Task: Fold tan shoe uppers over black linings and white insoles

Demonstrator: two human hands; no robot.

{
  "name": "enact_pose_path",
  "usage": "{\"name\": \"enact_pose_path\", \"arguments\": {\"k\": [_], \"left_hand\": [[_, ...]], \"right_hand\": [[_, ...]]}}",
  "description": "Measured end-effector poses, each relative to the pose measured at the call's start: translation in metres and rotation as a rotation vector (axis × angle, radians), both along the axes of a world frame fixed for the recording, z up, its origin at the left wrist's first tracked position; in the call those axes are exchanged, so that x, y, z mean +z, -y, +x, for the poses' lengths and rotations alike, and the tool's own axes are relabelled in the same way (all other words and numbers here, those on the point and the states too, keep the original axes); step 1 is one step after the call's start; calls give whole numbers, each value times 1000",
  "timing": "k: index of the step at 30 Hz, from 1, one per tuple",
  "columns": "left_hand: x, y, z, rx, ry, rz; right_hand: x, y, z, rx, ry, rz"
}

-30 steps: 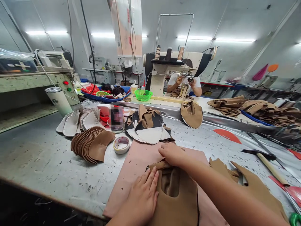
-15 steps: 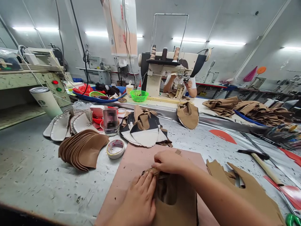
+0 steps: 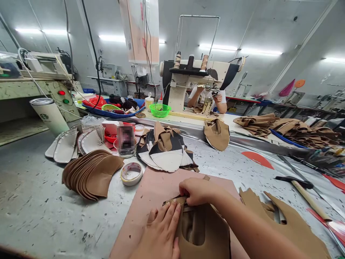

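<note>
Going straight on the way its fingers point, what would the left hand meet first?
Most likely the right hand, just ahead of the left hand, by the far edge of the brown cutout piece; any height gap is hard to judge.

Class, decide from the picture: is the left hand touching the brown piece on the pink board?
Touching: the head view shows the left hand lying across the brown piece, fingertips against it.

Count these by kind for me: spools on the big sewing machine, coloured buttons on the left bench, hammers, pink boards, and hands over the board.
Spools: 3
Coloured buttons: 2
Hammer: 1
Pink board: 1
Left hand and right hand, at the brown piece: 2
Total: 9
</note>
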State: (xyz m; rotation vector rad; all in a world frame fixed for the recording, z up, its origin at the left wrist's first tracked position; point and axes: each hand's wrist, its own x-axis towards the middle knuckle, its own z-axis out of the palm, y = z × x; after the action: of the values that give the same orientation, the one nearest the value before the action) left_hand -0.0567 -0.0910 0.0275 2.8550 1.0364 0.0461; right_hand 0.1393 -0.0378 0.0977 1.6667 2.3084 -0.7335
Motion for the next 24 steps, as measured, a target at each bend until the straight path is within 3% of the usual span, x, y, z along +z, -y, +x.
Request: {"name": "enact_pose_path", "arguments": {"k": [5,10,14,19,24], "left_hand": [[-8,0,-4,-23,38,77],[-8,1,-5,-2,38,53],[-6,3,-4,29,37,8],[1,3,-2,24,20,-68],[21,0,6,36,45,-138]], "right_hand": [[-3,5,-7,-40,31,194],[-8,4,-8,-196,-266,96],[-20,0,-4,-175,-381,24],[-28,-4,-3,-187,-290,34],[-25,-5,-12,-175,-180,49]]}}
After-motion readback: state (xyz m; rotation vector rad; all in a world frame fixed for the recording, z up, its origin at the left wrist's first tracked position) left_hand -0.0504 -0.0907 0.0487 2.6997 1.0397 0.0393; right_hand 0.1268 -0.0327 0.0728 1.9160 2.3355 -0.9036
